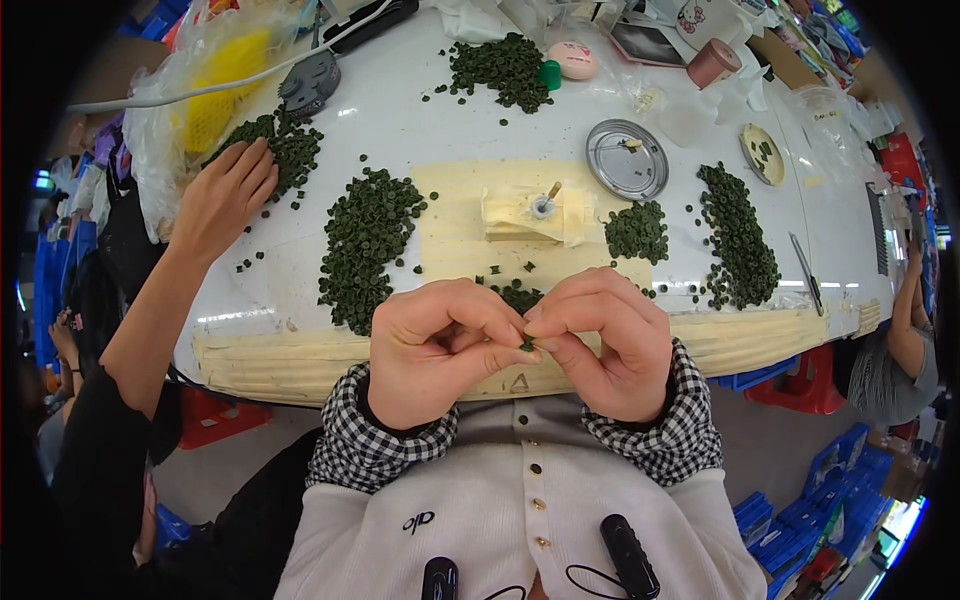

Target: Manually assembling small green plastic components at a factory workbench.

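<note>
A glossy white table (460, 135) curves across the workroom. Nearest, left hand (425, 345) and right hand (622, 350) share a narrow grip on one small green piece (527, 343) between their fingertips, equally near; its long axis is unclear. Beyond: a cream-taped block (515, 222), then a round metal lid (610, 160).
</note>
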### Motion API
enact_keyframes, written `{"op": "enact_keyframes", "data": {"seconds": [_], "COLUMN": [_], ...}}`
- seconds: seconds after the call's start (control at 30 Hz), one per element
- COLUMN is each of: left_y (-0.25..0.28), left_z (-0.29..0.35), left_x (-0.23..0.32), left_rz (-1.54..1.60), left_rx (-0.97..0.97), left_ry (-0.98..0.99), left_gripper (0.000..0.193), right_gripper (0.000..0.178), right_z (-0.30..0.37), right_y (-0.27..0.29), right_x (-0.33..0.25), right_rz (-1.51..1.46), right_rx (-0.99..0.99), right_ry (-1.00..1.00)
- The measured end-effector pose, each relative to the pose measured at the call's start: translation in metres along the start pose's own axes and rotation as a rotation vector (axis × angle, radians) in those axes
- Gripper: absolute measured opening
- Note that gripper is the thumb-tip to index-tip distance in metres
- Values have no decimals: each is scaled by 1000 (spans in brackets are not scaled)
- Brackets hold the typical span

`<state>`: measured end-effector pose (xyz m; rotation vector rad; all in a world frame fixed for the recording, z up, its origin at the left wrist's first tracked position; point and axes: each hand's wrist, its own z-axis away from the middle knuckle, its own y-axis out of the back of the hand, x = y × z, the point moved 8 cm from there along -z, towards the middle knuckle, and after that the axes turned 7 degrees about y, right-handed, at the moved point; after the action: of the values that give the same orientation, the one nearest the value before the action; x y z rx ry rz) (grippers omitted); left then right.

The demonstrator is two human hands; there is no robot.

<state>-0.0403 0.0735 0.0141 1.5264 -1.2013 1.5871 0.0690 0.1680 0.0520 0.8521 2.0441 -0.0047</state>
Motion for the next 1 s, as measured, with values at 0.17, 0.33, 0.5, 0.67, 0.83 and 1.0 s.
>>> {"op": "enact_keyframes", "data": {"seconds": [0.17,0.33,0.5,0.67,0.83,1.0], "left_y": [1,2,8,7,9,12], "left_z": [1,1,3,5,4,3], "left_x": [-1,2,8,18,19,17], "left_rz": [33,-6,-203,-310,-306,-320], "left_rx": [37,62,127,200,181,179], "left_ry": [30,-39,-104,-195,-169,-131], "left_gripper": [18,19,23,23,22,20], "right_gripper": [18,20,24,32,34,33], "right_z": [0,1,3,2,2,1], "right_y": [1,3,5,2,0,-1], "right_x": [-1,-1,1,2,1,1], "right_rz": [11,51,24,-10,-1,27], "right_rx": [24,32,23,-27,-37,-39], "right_ry": [9,4,-19,-31,11,13]}}
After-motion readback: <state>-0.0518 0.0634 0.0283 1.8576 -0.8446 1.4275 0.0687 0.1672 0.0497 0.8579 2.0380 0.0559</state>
